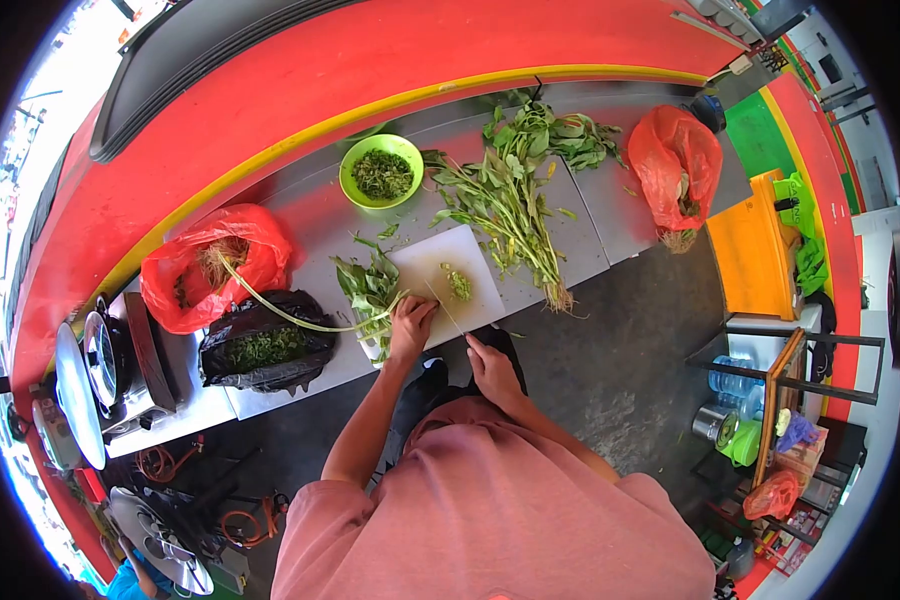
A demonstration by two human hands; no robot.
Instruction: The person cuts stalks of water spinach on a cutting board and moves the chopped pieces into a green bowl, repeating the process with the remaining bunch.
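My left hand (pixel 412 325) is closed over a bunch of leafy greens (pixel 368 285) and presses it on the white cutting board (pixel 478 262). Leaves and stems stick out to the left of the fingers. In my right hand (pixel 492 368) is the handle of a knife (pixel 445 308), whose thin blade lies over the board close to the left fingertips. Chopped green pieces (pixel 458 283) form a small pile beyond the blade. Behind the board, a lime-green bowl (pixel 406 144) holds chopped greens.
A large bunch of uncut greens (pixel 515 205) with roots lies right of the board. Red plastic bags (pixel 165 262) with roots and a black bag (pixel 315 350) of chopped greens sit left; another red bag (pixel 660 150) lies far right. Pot lids (pixel 100 360) stand at the counter's left end.
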